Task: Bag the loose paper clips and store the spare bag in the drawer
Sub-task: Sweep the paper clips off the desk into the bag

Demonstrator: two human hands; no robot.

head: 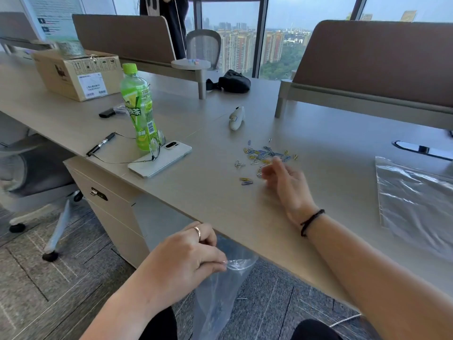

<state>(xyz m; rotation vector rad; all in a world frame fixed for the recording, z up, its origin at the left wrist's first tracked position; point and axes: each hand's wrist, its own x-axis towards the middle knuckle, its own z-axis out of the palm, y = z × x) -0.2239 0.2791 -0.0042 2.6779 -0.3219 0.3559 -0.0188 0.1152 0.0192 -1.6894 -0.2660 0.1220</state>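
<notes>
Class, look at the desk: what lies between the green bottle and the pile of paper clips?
Only bare desk between green bottle and paper clips, per the head view.

Yellow/blue/silver clips [263, 154], clear bags [414, 204], green bottle [138, 111], white phone [160, 159].

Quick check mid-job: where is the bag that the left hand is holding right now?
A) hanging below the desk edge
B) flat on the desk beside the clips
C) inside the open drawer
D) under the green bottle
A: the left hand pinches the mouth of the clear bag, which hangs below the desk edge, over the floor.
</notes>
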